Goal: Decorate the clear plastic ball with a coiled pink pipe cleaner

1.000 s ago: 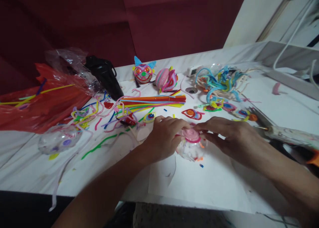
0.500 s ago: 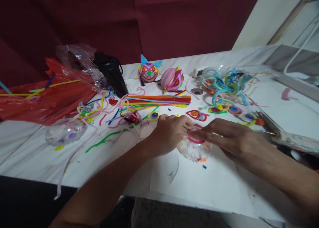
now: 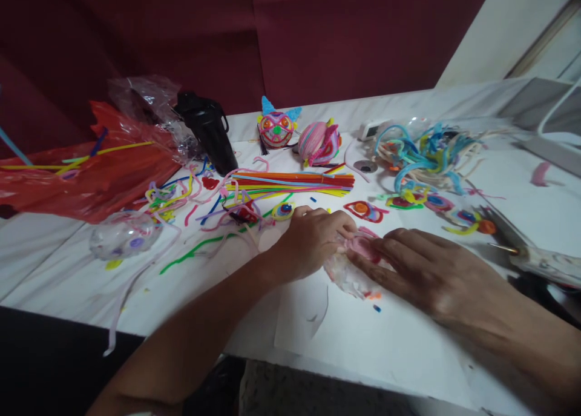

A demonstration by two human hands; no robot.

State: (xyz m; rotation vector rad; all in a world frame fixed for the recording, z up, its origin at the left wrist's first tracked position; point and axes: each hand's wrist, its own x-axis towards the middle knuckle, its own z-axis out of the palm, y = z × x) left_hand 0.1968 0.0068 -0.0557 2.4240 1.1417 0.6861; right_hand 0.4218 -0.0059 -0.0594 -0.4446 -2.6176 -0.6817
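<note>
Clear plastic ball with a pink chenille spiral on top [image 3: 356,261] sits just right of the frame's centre, on the white table [image 3: 408,337], cradled between both hands. Pressing the spiral down well looks to call for even fingertip pressure from both sides while the ball is kept from rolling; too hard a push could dent the thin shell or slide the coil off its spot.

Left hand [image 3: 311,243] cups the ball's left side, fingers curled against it and closed on it. Right hand [image 3: 426,270] lies over the ball's right side, its fingers stretched flat and together across the pink coil, pressing rather than pinching.

Largest around them, a red plastic bag [image 3: 91,174] fills the left edge, with a black hot-glue gun [image 3: 209,131] beside it. A bundle of straight coloured chenille stems [image 3: 290,183] lies above the hands. Smaller still, orange and blue scraps [image 3: 374,301] dot the table just below the ball, whose wall looks cloudy and crinkled.
</note>
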